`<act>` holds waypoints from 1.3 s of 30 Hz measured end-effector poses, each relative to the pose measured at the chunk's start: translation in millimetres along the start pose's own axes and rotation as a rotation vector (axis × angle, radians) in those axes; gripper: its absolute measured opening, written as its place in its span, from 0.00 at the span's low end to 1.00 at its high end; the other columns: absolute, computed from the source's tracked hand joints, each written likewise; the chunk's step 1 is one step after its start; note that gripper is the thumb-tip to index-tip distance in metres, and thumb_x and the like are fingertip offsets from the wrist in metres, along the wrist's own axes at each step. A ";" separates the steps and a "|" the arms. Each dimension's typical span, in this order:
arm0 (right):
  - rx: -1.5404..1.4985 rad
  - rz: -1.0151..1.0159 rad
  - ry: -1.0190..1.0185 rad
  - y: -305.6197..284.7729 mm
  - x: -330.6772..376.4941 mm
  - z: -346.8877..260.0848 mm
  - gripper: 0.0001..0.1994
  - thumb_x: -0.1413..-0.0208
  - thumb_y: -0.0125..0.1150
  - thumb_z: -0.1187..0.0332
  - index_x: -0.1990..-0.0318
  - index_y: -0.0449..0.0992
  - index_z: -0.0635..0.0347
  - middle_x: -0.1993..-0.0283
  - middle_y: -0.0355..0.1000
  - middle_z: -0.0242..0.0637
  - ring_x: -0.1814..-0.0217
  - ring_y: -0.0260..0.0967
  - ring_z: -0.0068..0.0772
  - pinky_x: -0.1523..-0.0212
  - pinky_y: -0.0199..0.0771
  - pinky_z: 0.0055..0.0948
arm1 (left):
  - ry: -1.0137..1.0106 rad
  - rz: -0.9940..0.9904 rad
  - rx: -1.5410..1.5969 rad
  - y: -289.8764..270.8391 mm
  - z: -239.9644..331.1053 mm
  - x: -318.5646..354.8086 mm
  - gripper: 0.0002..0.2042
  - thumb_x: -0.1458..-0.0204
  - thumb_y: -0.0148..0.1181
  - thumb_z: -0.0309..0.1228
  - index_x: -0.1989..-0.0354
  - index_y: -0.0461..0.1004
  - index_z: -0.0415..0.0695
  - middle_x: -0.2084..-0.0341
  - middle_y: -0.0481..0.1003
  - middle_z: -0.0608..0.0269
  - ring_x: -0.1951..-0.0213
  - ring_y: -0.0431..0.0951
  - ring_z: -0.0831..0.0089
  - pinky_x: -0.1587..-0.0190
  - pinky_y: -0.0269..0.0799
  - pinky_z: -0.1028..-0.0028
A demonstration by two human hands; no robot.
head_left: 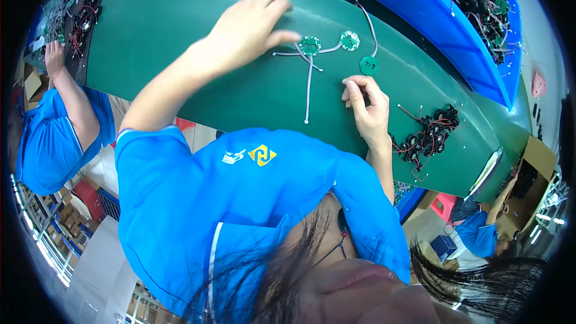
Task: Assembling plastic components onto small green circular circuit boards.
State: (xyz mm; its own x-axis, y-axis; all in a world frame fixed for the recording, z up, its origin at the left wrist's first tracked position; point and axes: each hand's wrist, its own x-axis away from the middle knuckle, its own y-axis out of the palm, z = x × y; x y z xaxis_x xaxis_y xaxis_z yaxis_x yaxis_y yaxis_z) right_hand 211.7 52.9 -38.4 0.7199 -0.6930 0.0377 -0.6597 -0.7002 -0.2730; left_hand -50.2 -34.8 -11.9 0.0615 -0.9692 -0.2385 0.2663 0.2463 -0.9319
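My left hand [252, 29] is above the green tabletop, its thumb stretched apart from the fingers and nothing seen in it. Just beyond the thumb tip lies a round green circuit board [309, 45] with pale cables running out from it. A second round board [350, 41], with white parts around its rim, lies to its right. My right hand [369, 107] has its fingers curled in, thumb against them; what they hold, if anything, is hidden. Directly beyond its knuckles sits a plain green octagonal board [369, 66], whose cable [373, 30] runs to the far side.
A tangle of black parts with red wires [429, 135] lies right of my right hand. Along the far edge stand blue bins [414, 6], one heaped with wired parts [474, 6]. A co-worker's arm [75, 96] reaches over at left; another person [480, 234] is at lower right.
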 end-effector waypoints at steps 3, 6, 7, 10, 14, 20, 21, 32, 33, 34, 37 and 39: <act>0.034 -0.015 0.006 1.3 -0.2 2.6 0.03 0.46 0.55 0.75 0.66 0.74 0.63 0.78 0.68 0.30 0.80 0.59 0.19 0.79 0.58 0.17 | 0.080 0.021 0.015 6.7 15.2 16.4 0.20 0.52 0.58 0.43 0.57 0.67 0.42 0.61 0.67 0.59 0.60 0.69 0.63 0.58 0.67 0.70; 0.059 -0.012 0.006 4.7 2.8 -0.4 0.03 0.46 0.55 0.75 0.66 0.74 0.63 0.78 0.68 0.30 0.81 0.59 0.19 0.79 0.57 0.17 | 0.130 0.055 0.037 15.8 31.7 18.9 0.21 0.53 0.58 0.43 0.56 0.67 0.42 0.62 0.66 0.59 0.61 0.68 0.62 0.58 0.66 0.69; 0.077 -0.018 0.001 4.3 3.2 -3.1 0.03 0.46 0.55 0.74 0.66 0.74 0.63 0.78 0.68 0.30 0.81 0.59 0.19 0.79 0.57 0.17 | 0.089 0.052 0.048 19.3 37.2 16.2 0.21 0.53 0.59 0.42 0.56 0.67 0.42 0.62 0.66 0.58 0.61 0.68 0.61 0.58 0.66 0.69; 0.129 -0.007 -0.016 1.7 7.8 -6.0 0.03 0.46 0.55 0.73 0.66 0.74 0.62 0.78 0.68 0.29 0.81 0.58 0.19 0.80 0.57 0.19 | -0.005 0.056 0.019 31.5 46.8 6.1 0.21 0.55 0.60 0.41 0.56 0.67 0.40 0.63 0.66 0.57 0.63 0.68 0.61 0.59 0.66 0.68; 0.141 0.012 -0.045 -7.4 17.0 -9.4 0.03 0.45 0.54 0.75 0.65 0.73 0.64 0.77 0.69 0.32 0.78 0.62 0.20 0.76 0.62 0.17 | 0.006 -0.022 -0.069 42.9 47.7 0.3 0.19 0.58 0.64 0.37 0.63 0.65 0.39 0.66 0.65 0.53 0.64 0.66 0.60 0.60 0.65 0.67; 0.082 0.317 -0.073 -44.5 43.4 -3.8 0.03 0.46 0.56 0.71 0.66 0.73 0.59 0.78 0.68 0.28 0.81 0.58 0.20 0.79 0.57 0.20 | -0.119 -0.035 0.228 40.0 48.0 -5.9 0.13 0.55 0.61 0.28 0.64 0.65 0.39 0.70 0.68 0.54 0.67 0.69 0.59 0.61 0.66 0.67; 0.050 0.391 -0.053 -56.0 51.0 -1.7 0.03 0.46 0.56 0.71 0.65 0.73 0.59 0.77 0.68 0.28 0.80 0.59 0.19 0.79 0.57 0.20 | -0.125 0.003 0.244 39.5 49.0 -6.7 0.13 0.54 0.60 0.27 0.62 0.66 0.39 0.70 0.70 0.54 0.67 0.70 0.59 0.62 0.67 0.67; 0.662 0.766 0.535 -148.2 145.2 24.7 0.20 0.50 0.61 0.52 0.54 0.70 0.53 0.64 0.68 0.33 0.74 0.65 0.29 0.71 0.66 0.25 | -0.234 0.219 0.755 19.2 76.6 -19.2 0.06 0.43 0.50 0.26 0.59 0.68 0.40 0.71 0.75 0.59 0.68 0.75 0.74 0.63 0.66 0.80; 0.701 0.805 0.436 -141.0 138.4 32.6 0.21 0.51 0.61 0.52 0.52 0.69 0.52 0.62 0.66 0.33 0.73 0.66 0.31 0.70 0.68 0.28 | -0.217 0.228 0.777 21.3 81.6 -21.8 0.06 0.43 0.49 0.26 0.59 0.68 0.40 0.72 0.75 0.60 0.68 0.75 0.75 0.63 0.66 0.81; 0.743 0.842 0.339 -135.3 130.2 37.7 0.22 0.51 0.61 0.52 0.50 0.68 0.50 0.60 0.64 0.33 0.72 0.68 0.34 0.69 0.69 0.32 | -0.201 0.235 0.801 24.1 86.5 -24.7 0.06 0.42 0.48 0.26 0.59 0.69 0.40 0.73 0.76 0.60 0.68 0.75 0.76 0.63 0.66 0.81; 0.741 0.852 0.142 -123.6 100.3 46.1 0.15 0.49 0.58 0.57 0.55 0.69 0.48 0.63 0.62 0.34 0.73 0.68 0.39 0.71 0.70 0.34 | -0.155 0.169 0.789 34.4 102.9 -28.9 0.06 0.42 0.48 0.26 0.59 0.68 0.40 0.72 0.76 0.60 0.69 0.75 0.75 0.63 0.66 0.81; 0.804 0.811 0.090 -122.1 80.3 58.9 0.09 0.45 0.54 0.57 0.60 0.73 0.47 0.63 0.64 0.30 0.72 0.67 0.33 0.70 0.68 0.29 | -0.136 0.124 0.765 41.8 114.8 -31.0 0.06 0.42 0.48 0.25 0.59 0.68 0.40 0.72 0.75 0.59 0.69 0.75 0.74 0.62 0.66 0.80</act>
State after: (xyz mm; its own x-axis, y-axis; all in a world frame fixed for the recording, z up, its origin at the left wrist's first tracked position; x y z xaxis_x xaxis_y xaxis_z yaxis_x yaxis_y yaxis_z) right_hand 362.8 92.9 -58.7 0.1063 -0.9227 -0.3706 -0.5705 0.2487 -0.7828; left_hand 69.4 4.8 -12.1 0.2386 -0.9392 -0.2468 0.8351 0.3281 -0.4414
